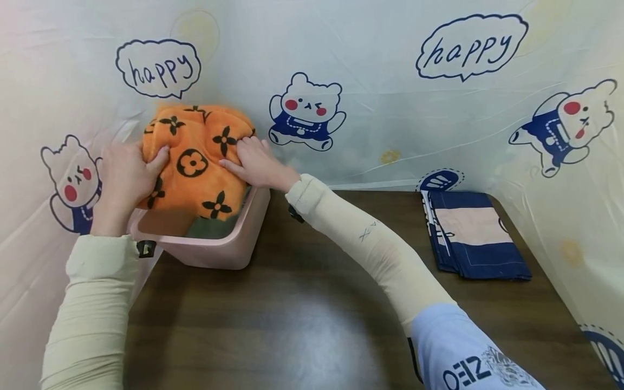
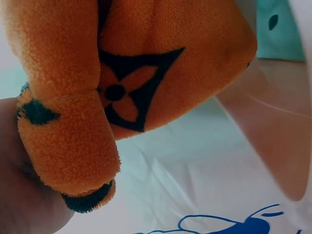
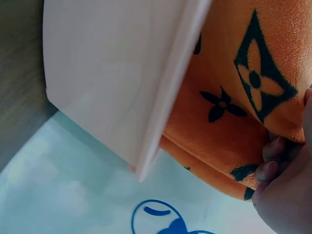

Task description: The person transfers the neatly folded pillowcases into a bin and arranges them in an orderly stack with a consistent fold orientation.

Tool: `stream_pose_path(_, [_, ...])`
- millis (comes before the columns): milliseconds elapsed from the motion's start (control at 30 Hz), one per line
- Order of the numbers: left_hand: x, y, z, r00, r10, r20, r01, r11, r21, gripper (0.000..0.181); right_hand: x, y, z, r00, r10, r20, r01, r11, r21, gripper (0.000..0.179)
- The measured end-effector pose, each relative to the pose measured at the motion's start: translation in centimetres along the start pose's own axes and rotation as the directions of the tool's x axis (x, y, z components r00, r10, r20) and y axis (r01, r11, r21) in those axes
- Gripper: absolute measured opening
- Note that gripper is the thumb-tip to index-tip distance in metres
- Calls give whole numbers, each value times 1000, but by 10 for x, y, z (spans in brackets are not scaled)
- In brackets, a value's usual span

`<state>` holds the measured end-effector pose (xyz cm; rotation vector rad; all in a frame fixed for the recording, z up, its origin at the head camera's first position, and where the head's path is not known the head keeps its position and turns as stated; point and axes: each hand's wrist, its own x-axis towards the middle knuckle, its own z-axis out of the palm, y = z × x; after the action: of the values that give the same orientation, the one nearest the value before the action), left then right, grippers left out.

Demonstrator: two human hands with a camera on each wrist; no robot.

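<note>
An orange plush towel (image 1: 195, 187) with black flower motifs is bunched up over a pink plastic bin (image 1: 207, 253). My left hand (image 1: 124, 176) grips its left side, thumb on the front. On the opposite side, my right hand (image 1: 260, 162) pinches the towel near its upper right, thumb in front and fingertips tucked into the fabric in the right wrist view. Thick rolled folds of the towel (image 2: 68, 136) fill the left wrist view. Beneath the towel, some green cloth (image 1: 212, 228) shows inside the bin.
A folded navy and pale pink cloth (image 1: 480, 235) lies at the right of the dark wooden table (image 1: 312, 319). A pale printed sheet (image 1: 380, 124) hangs behind and along both sides. The bin stands at the table's back left, close to the sheet.
</note>
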<state>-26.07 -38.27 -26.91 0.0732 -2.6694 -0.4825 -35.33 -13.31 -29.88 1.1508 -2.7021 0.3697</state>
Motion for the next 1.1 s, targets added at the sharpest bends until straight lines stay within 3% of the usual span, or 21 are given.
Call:
stream_pose_path(233, [2, -9, 10, 998, 39, 56, -40, 999, 21, 57, -4, 2, 17, 1000, 3, 17, -3, 1000, 22, 51])
stream_pose_path(500, [5, -14, 23, 982, 52, 184, -53, 999, 1, 56, -7, 2, 30, 1000, 10, 16, -10, 1000, 18, 48])
stream_pose_path(867, [4, -24, 30, 971, 62, 230, -74, 996, 43, 56, -3, -2, 42, 996, 33, 87, -36, 999, 36, 50])
stream_pose_path(1100, [4, -32, 34, 943, 52, 330, -63, 998, 23, 55, -7, -5, 43, 988, 27, 154, -37, 997, 64, 53])
